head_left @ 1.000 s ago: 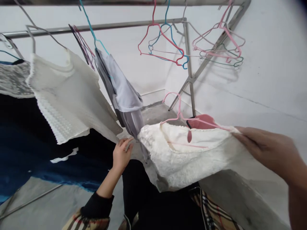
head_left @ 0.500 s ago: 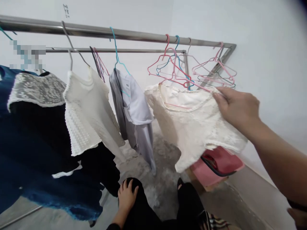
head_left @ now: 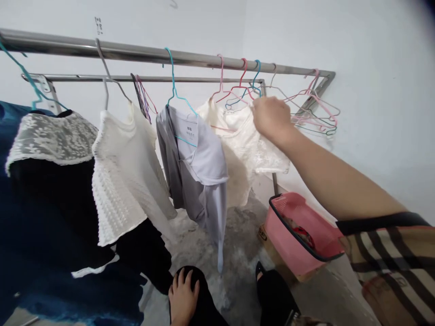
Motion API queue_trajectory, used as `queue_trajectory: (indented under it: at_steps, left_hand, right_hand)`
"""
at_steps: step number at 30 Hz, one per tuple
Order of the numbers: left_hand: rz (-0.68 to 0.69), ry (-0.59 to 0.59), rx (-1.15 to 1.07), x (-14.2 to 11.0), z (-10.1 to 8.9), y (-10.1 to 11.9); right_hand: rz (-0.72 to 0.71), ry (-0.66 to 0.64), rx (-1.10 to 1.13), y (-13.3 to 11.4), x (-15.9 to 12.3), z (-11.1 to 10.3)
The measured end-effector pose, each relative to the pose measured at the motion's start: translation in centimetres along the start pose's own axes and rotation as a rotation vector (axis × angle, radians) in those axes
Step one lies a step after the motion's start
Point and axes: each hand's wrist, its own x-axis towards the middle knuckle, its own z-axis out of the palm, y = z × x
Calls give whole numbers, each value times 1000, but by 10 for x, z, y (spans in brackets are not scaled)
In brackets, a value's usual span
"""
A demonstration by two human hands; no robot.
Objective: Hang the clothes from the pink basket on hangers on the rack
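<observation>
A cream lace top (head_left: 238,154) hangs from the front steel rail (head_left: 152,55) on a pink hanger (head_left: 217,94), beside a grey-and-white shirt (head_left: 197,167). My right hand (head_left: 272,118) is shut on the top's upper edge, close to the rail. Low in the view, my left hand (head_left: 182,296) lies with its fingers apart on a rounded black cloth (head_left: 202,310), perhaps a trouser leg. It holds nothing that I can see.
A white knit top (head_left: 122,181) and a dark lace-yoked garment (head_left: 50,136) hang to the left. Several bare hangers (head_left: 314,113) hang at right. A pink basket (head_left: 292,249) sits on a cardboard box (head_left: 268,244) on the concrete floor (head_left: 234,244) beside the white wall (head_left: 390,113).
The cream top has risen from low in front of the rail and now hangs from it on its pink hanger. My right hand has moved up and left; the view has risen.
</observation>
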Motion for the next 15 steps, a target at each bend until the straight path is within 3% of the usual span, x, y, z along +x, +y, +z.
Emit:
queue_trajectory:
  at_steps: [2,4,8,12,14,15]
  left_hand:
    - [1,2,-3,2,1,1]
    - [6,-9,-4,3,-1,2]
    - [-3,-37,2,4,-8,8]
    - [1,-45,6,8,-11,15]
    - [19,-42,9,11,-10,18]
    - [28,-44,6,13,-10,19]
  right_hand:
    - [9,-23,30,1,-7,11]
    - [-76,-14,163,9,-18,16]
    - [-233,19,474,48,-56,19]
    - [-39,50,707,120,-115,55]
    - [103,-60,634,171,-150,90]
    - [181,-185,539,199,-169,110]
